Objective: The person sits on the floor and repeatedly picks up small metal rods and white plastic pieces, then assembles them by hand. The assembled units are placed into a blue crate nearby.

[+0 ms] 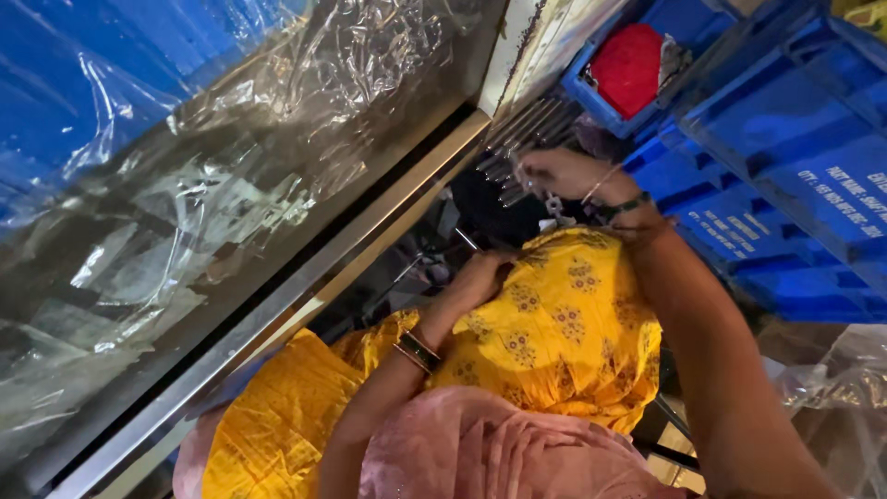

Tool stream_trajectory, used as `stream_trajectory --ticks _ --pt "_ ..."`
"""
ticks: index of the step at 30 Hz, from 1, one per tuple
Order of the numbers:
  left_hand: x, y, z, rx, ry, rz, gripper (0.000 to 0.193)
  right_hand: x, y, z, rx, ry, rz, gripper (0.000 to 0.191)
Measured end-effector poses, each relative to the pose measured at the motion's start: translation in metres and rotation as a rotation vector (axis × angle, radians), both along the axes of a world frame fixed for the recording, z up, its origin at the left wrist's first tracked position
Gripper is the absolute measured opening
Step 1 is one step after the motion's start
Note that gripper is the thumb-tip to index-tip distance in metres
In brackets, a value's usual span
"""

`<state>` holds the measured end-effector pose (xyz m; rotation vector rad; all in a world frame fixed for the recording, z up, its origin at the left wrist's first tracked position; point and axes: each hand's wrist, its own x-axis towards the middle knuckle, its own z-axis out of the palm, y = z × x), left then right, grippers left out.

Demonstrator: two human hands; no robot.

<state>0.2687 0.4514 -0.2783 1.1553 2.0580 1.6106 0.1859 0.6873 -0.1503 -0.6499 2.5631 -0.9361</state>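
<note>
- Plastic-wrapped surface [185, 185] along the left, metal-edged.
- Blue crates [785, 176] stacked at right.
- Yellow cloth [554, 333] over the lap.
- Right hand [564, 174] among metal rods [522, 129], fingers closed on one.
- Left hand [476, 277] below, fingers curled round a thin rod [467, 239].

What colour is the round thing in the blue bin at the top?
Red, in the blue bin; head view.

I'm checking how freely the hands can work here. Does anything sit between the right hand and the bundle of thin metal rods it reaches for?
Nothing visible does. The right hand is already at the near ends of the metal rods, fingers on them. The left hand rests lower, by the yellow cloth, apart from the rods.
</note>
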Motion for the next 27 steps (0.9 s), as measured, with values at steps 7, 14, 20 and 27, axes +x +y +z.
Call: stream_trajectory --ticks 7,14,20,27 --pt "-0.004 0.004 -0.004 -0.069 -0.168 0.006 0.034 0.010 0.027 0.014 -0.447 0.019 -0.344 0.008" --pt "-0.014 0.006 -0.016 -0.141 -0.124 -0.061 0.038 0.040 0.069 -0.030 -0.030 0.077 -0.405 0.032" --pt "-0.022 0.011 -0.009 -0.091 -0.081 -0.029 0.040 0.080 0.116 -0.056 0.207 0.344 -0.378 0.030" --pt "-0.023 0.011 0.027 -0.467 -0.460 -0.057 0.040 0.111 0.130 -0.062 0.424 0.121 -0.418 0.045"
